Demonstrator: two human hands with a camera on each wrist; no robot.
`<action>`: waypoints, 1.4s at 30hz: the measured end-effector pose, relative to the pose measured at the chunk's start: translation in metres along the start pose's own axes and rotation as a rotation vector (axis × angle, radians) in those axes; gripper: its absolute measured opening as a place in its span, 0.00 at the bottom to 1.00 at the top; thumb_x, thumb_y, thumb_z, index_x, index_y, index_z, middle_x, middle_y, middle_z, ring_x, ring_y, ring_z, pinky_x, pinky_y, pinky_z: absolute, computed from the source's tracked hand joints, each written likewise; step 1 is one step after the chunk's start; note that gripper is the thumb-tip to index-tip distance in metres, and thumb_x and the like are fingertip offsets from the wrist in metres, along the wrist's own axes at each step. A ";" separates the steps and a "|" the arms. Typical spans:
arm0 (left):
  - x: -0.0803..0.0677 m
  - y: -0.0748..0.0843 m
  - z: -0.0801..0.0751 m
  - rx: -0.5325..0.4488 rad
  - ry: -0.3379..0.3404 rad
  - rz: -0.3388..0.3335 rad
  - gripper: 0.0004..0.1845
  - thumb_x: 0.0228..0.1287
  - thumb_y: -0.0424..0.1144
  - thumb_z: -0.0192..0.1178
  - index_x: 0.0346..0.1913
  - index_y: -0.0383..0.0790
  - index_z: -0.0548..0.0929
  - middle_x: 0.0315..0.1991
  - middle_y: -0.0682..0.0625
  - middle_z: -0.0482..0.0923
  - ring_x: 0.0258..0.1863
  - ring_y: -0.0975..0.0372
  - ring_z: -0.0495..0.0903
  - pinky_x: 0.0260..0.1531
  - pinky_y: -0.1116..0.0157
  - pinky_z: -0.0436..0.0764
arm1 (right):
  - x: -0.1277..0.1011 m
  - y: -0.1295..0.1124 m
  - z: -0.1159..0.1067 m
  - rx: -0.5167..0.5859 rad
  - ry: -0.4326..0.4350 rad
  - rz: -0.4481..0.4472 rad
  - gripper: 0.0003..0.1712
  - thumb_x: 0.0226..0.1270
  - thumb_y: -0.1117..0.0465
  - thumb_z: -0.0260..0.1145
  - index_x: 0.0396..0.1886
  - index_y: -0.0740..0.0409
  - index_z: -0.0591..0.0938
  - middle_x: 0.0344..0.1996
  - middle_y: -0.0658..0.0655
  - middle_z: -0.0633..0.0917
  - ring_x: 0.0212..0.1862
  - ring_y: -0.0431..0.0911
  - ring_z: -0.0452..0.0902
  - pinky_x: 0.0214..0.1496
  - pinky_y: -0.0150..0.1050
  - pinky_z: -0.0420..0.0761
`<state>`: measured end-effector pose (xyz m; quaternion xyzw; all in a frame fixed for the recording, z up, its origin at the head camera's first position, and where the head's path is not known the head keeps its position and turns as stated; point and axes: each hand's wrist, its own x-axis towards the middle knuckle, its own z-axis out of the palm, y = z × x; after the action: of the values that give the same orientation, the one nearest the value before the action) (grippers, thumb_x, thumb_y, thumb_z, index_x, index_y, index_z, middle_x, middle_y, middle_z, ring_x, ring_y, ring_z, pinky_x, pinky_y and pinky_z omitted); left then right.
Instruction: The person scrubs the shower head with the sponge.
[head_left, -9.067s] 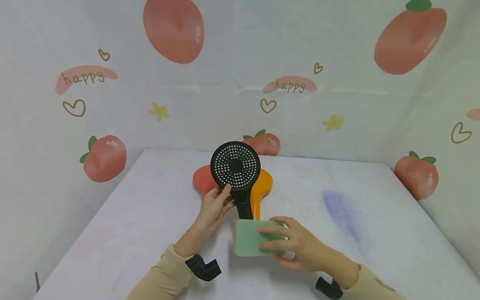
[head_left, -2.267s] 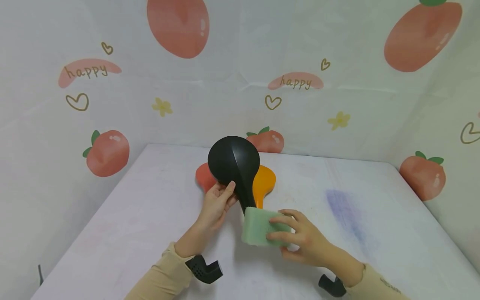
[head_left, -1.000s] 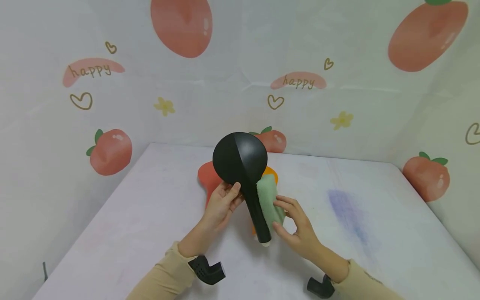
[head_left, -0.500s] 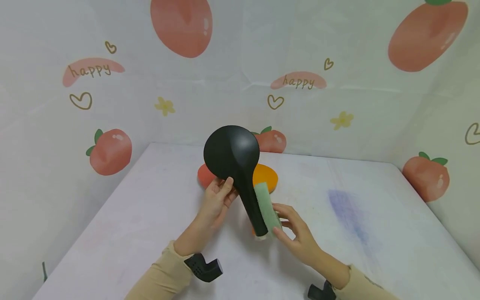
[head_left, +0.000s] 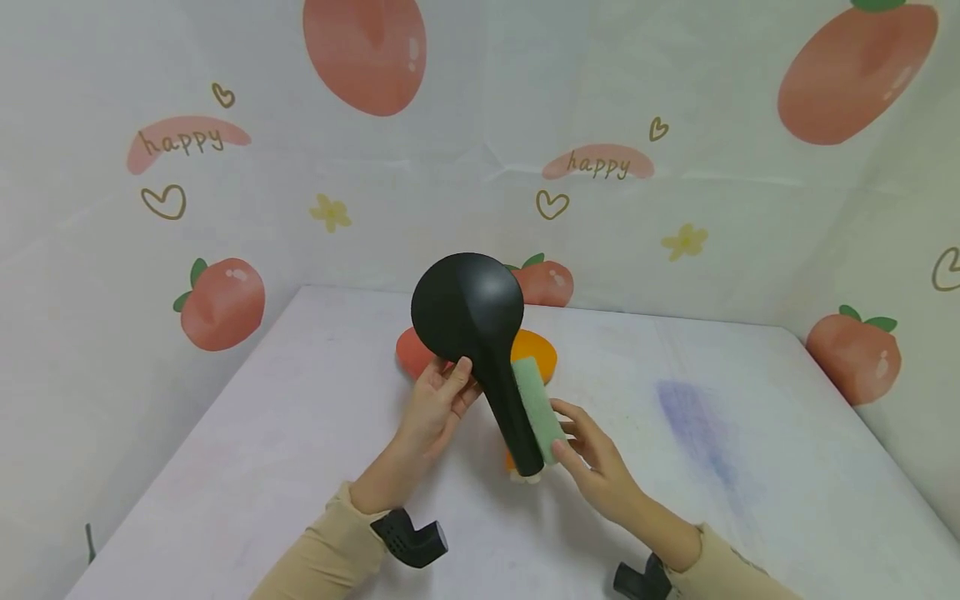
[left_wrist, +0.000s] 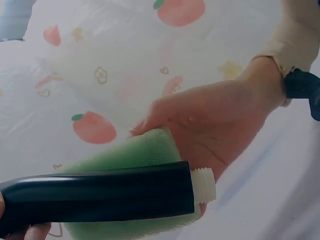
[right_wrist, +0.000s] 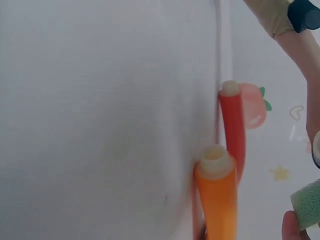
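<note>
The black plastic shower head (head_left: 480, 333), a round disc on a long glossy handle with a white threaded end, was held up off the white table (head_left: 300, 467), back toward the camera, head up and handle slanting down to the person's right. It looked rigid and light, its sheen suggesting a slippery surface, so the neck where handle meets disc seemed the surest place to hold it. Nearest, the right hand (head_left: 596, 471) had its fingers curled about the soft green sponge (head_left: 537, 408), pressing it along the right side of the handle; the sponge would likely give and wrap under pressure. The left hand (head_left: 435, 408), wrist raised, pinched the neck with thumb in front and fingers behind. Beyond, an orange shower head (head_left: 534, 348) and a red shower head (head_left: 415, 352) lay side by side on the table, in front of a backdrop (head_left: 225, 208) printed with peaches.
</note>
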<state>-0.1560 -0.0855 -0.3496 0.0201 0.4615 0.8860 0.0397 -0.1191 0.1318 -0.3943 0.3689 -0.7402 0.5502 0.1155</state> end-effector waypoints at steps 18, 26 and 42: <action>-0.004 0.008 0.004 -0.133 0.008 0.093 0.13 0.65 0.39 0.53 0.50 0.47 0.67 0.39 0.57 0.76 0.38 0.66 0.79 0.47 0.71 0.81 | -0.011 0.005 -0.006 0.489 -0.264 0.335 0.19 0.77 0.60 0.31 0.63 0.50 0.59 0.52 0.42 0.72 0.45 0.34 0.76 0.44 0.29 0.81; -0.003 0.009 0.003 -0.150 0.082 0.146 0.12 0.66 0.36 0.51 0.50 0.47 0.67 0.37 0.56 0.77 0.36 0.66 0.80 0.48 0.71 0.81 | -0.013 0.002 -0.006 0.335 -0.088 0.193 0.21 0.74 0.68 0.36 0.64 0.54 0.59 0.56 0.41 0.68 0.49 0.33 0.74 0.46 0.30 0.80; -0.001 0.010 0.004 -0.165 0.219 0.175 0.14 0.68 0.33 0.51 0.53 0.44 0.63 0.41 0.55 0.73 0.35 0.67 0.80 0.45 0.69 0.82 | -0.003 0.001 0.005 -0.525 0.218 -0.430 0.22 0.66 0.49 0.56 0.45 0.64 0.77 0.49 0.71 0.72 0.54 0.51 0.69 0.62 0.25 0.67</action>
<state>-0.1553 -0.0883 -0.3392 -0.0400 0.3852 0.9179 -0.0867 -0.1167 0.1288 -0.3988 0.4134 -0.7450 0.3405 0.3977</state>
